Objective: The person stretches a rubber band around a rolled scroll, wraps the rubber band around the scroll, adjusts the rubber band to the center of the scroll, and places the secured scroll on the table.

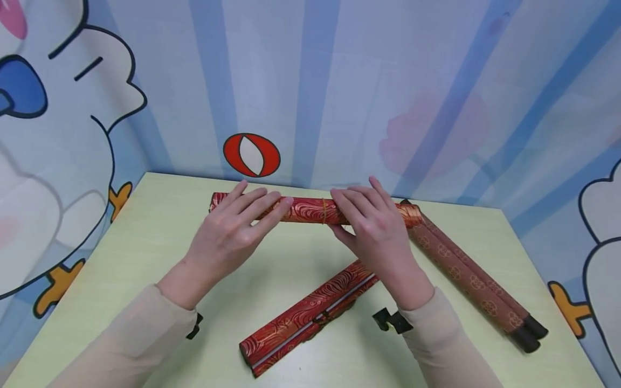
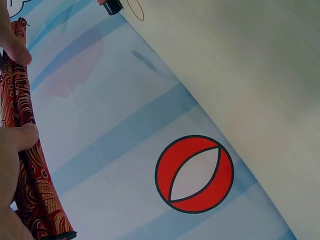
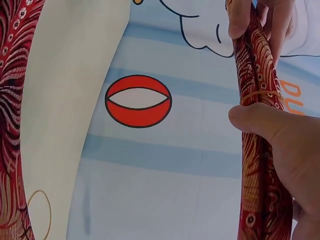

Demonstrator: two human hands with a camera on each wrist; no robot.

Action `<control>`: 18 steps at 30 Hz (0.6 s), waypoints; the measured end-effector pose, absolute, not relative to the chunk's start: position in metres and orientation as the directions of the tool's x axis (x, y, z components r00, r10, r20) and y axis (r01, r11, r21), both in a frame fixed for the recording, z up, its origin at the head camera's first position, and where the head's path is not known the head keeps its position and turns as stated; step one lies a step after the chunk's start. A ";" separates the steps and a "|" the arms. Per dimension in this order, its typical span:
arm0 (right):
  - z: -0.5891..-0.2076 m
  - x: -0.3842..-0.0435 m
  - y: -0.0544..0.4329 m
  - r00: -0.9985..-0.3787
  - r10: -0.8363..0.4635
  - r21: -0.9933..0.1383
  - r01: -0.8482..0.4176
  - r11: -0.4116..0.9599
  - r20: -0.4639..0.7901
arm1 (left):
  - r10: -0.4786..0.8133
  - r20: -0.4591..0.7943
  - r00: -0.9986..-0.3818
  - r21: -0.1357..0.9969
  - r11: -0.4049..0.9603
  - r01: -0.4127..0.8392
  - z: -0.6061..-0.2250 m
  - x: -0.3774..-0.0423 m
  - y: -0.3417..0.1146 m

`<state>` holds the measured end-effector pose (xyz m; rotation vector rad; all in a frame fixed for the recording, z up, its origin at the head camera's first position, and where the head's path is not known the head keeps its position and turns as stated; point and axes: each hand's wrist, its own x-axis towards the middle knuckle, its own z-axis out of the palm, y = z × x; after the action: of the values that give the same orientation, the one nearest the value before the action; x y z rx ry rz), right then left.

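Note:
Both hands grip a red-and-gold patterned scroll (image 1: 308, 210), held level above the far part of the table and rolled as two rolls side by side. My left hand (image 1: 233, 229) has its fingers over the left half, and its thumb (image 2: 26, 136) presses the near side. My right hand (image 1: 375, 223) holds the right half, with the thumb (image 3: 247, 116) beside a thin yellow band (image 3: 262, 95) round the scroll's middle. A second red scroll (image 1: 296, 323) lies slantwise on the table, its upper end hidden behind my right hand.
A brown scroll (image 1: 466, 269) with black rod ends lies at the right of the pale table (image 1: 160, 215). In the right wrist view, a loose thin band (image 3: 49, 205) lies on the tabletop. A printed cloth wall (image 1: 271, 81) stands behind the table.

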<state>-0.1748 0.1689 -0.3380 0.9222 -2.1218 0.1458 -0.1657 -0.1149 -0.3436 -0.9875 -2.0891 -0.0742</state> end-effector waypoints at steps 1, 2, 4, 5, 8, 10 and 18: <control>-0.338 -0.175 0.169 -0.412 -0.569 0.199 -0.658 0.726 0.712 | 0.626 0.686 -0.370 -0.270 0.691 0.671 -0.344 -0.165 -0.114; -0.339 -0.176 0.169 -0.409 -0.573 0.203 -0.660 0.723 0.710 | 0.630 0.683 -0.369 -0.271 0.689 0.672 -0.344 -0.165 -0.113; -0.340 -0.177 0.167 -0.397 -0.581 0.212 -0.666 0.715 0.711 | 0.632 0.680 -0.371 -0.274 0.689 0.671 -0.345 -0.165 -0.112; -0.340 -0.178 0.165 -0.394 -0.583 0.216 -0.667 0.713 0.710 | 0.632 0.680 -0.372 -0.273 0.689 0.671 -0.345 -0.164 -0.112; -0.340 -0.179 0.161 -0.379 -0.579 0.214 -0.673 0.708 0.722 | 0.631 0.681 -0.372 -0.274 0.691 0.669 -0.345 -0.164 -0.112; -0.340 -0.179 0.159 -0.376 -0.574 0.209 -0.675 0.707 0.727 | 0.629 0.684 -0.370 -0.274 0.691 0.668 -0.346 -0.164 -0.113; -0.340 -0.180 0.150 -0.387 -0.577 0.196 -0.684 0.703 0.719 | 0.616 0.698 -0.366 -0.258 0.693 0.674 -0.348 -0.165 -0.115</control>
<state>-0.1798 0.1503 -0.3400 0.9590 -2.0969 0.1672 -0.1649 -0.1151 -0.3478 -0.9849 -2.0827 -0.0903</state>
